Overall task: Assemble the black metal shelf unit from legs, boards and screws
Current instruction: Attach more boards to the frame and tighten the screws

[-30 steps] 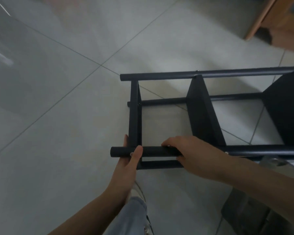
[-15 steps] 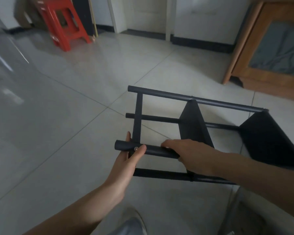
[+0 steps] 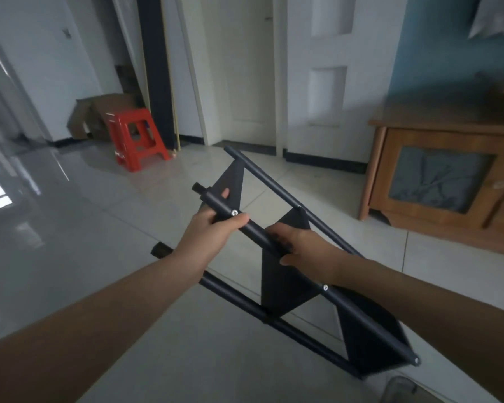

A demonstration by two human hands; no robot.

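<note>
Shelf [image 3: 288, 274] is held tilted above the floor [image 3: 70, 228], approx. diagonal, far end up-left, near end down-right. Upper leg [image 3: 253, 228] is gripped by both hands: left hand [image 3: 213, 228] w/ fingers curled round it by a screw [image 3: 234, 212]; right hand [image 3: 300, 245] just beside, fingers wrapped over it. Three boards are seen betw. legs. Red stool [image 3: 137, 138] and cabinet [image 3: 442, 181] are well apart.

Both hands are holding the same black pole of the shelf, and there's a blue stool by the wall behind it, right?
Almost. The left hand and right hand do grip the same black pole of the shelf, but the stool by the wall is red, not blue. The head view shows it.
</note>
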